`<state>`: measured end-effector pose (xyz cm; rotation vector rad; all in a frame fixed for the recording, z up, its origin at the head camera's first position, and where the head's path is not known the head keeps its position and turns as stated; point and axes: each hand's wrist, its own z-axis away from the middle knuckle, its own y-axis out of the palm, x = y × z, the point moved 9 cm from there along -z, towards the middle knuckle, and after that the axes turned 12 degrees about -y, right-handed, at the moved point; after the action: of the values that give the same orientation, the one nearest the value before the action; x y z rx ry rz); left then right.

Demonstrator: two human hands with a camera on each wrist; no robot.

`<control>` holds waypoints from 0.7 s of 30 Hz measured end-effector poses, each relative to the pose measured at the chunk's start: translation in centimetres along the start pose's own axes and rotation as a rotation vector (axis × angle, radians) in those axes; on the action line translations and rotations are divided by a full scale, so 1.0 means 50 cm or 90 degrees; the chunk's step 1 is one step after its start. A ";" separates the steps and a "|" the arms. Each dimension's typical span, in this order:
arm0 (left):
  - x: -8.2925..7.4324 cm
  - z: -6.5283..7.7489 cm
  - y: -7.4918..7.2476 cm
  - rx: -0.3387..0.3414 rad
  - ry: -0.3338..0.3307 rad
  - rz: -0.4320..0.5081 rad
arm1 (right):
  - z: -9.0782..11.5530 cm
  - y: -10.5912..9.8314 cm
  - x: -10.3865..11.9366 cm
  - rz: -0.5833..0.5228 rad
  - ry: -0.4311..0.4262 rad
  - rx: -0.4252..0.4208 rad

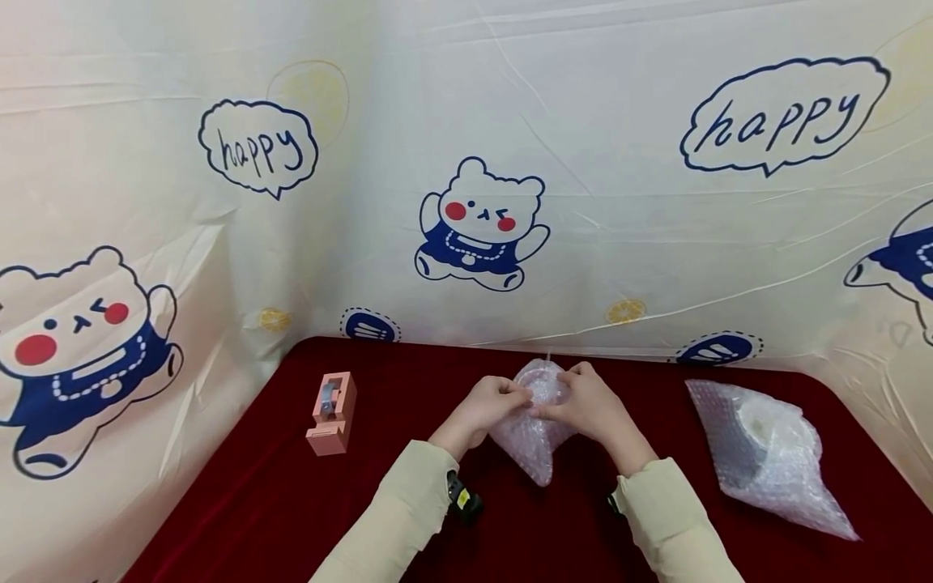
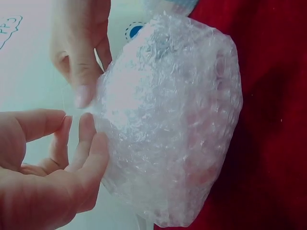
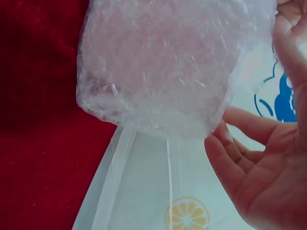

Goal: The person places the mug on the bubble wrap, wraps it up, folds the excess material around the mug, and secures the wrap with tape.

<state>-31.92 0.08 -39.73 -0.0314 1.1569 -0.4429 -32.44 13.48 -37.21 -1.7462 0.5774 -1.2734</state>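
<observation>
A bundle in bubble wrap [image 1: 538, 453] is held between both hands at the middle of the table; what is inside is hidden by the wrap. My left hand [image 1: 497, 407] pinches a thin, clear strip that looks like tape between thumb and index fingertip. Its other fingers lie against the bubble wrap [image 2: 168, 115] in the left wrist view. On the other side my right hand [image 1: 594, 409] grips the bundle, its thumb close to the left fingertips. In the right wrist view, fingers [image 3: 223, 158] of the right hand reach the wrap's edge.
A pink tape dispenser [image 1: 335, 414] with a roll in it stands left on the dark red cloth [image 1: 248, 486]. Another bubble-wrapped bundle [image 1: 773, 453] lies at the right. Behind the table hangs a white printed curtain [image 1: 612, 219].
</observation>
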 end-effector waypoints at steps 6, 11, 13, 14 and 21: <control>0.005 -0.005 0.000 -0.004 -0.009 0.001 | 0.001 -0.005 0.001 0.021 0.027 -0.020; 0.011 -0.006 -0.006 -0.040 -0.010 0.004 | -0.002 -0.005 0.006 0.036 0.036 -0.011; 0.013 -0.006 -0.009 -0.055 -0.012 0.011 | -0.002 -0.005 0.007 0.040 0.037 -0.009; 0.015 -0.006 -0.010 -0.060 -0.014 0.016 | -0.003 -0.004 0.006 0.038 0.040 -0.009; 0.015 -0.005 -0.017 -0.099 -0.039 0.026 | -0.003 -0.003 0.001 0.027 0.052 -0.007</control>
<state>-32.17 -0.90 -40.28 -0.1554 1.1273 -0.3136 -32.57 13.45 -37.06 -1.6890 0.6658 -1.3186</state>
